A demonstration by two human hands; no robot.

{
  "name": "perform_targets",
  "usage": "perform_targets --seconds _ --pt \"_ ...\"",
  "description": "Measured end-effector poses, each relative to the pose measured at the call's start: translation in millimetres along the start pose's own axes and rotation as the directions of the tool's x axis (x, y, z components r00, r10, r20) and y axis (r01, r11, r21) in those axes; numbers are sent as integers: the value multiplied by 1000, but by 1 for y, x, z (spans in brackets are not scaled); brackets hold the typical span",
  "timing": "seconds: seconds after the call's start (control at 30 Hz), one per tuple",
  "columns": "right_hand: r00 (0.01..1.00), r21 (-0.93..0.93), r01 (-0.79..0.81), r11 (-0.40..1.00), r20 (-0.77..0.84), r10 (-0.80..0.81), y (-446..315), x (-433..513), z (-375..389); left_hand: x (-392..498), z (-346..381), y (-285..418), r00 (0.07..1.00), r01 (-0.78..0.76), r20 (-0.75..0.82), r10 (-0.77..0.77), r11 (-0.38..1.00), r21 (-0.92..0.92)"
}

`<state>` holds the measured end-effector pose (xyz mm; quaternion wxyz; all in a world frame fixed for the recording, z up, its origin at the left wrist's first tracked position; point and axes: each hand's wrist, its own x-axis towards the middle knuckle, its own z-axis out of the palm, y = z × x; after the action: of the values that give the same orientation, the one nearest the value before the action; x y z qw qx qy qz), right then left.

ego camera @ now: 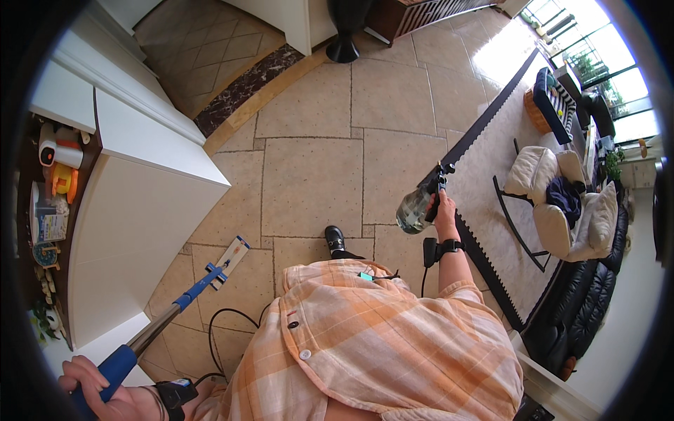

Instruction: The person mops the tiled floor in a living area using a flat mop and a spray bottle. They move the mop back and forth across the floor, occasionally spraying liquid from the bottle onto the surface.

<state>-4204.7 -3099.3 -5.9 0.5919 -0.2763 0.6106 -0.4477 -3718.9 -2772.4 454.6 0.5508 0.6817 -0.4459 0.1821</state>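
Observation:
My left hand (92, 387) is wrapped around the blue grip of a flat mop (158, 321) at the lower left. The mop's metal pole slants up to a flat head (229, 263), which rests on the tiled floor (310, 184). My right hand (443, 208) grips a clear spray bottle (416, 210) with a black sprayer top, held out in front of me on the right. The bottle is tilted and seems to hold clear liquid. Cabled black devices are strapped to both my wrists.
A white cabinet (152, 231) with a shelf of small items stands at left. Right lie a pale rug (489, 152) with a dark border, a cushioned rocking chair (553, 216) and a black leather sofa (574, 305). A black pedestal vase (345, 37) stands ahead. Black cable (213, 321) loops beside me.

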Motion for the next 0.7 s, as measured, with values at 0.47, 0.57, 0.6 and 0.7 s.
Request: perform_targets --seconds 0.47,0.57,0.6,0.7 --pt "978 89 190 978 -100 -181 -56 -22 34 9 24 7 971 -158 -209 114 966 -204" --pt "967 90 253 963 -38 -251 -79 -29 40 2 5 4 999 15 -42 -14 1000 21" --pt "968 93 249 964 -38 -247 -87 -30 44 1 1 3 999 19 -34 -19 1000 18" --pt "969 208 244 947 -18 -246 -111 -33 53 0 -4 2 999 28 -16 -27 1000 9"
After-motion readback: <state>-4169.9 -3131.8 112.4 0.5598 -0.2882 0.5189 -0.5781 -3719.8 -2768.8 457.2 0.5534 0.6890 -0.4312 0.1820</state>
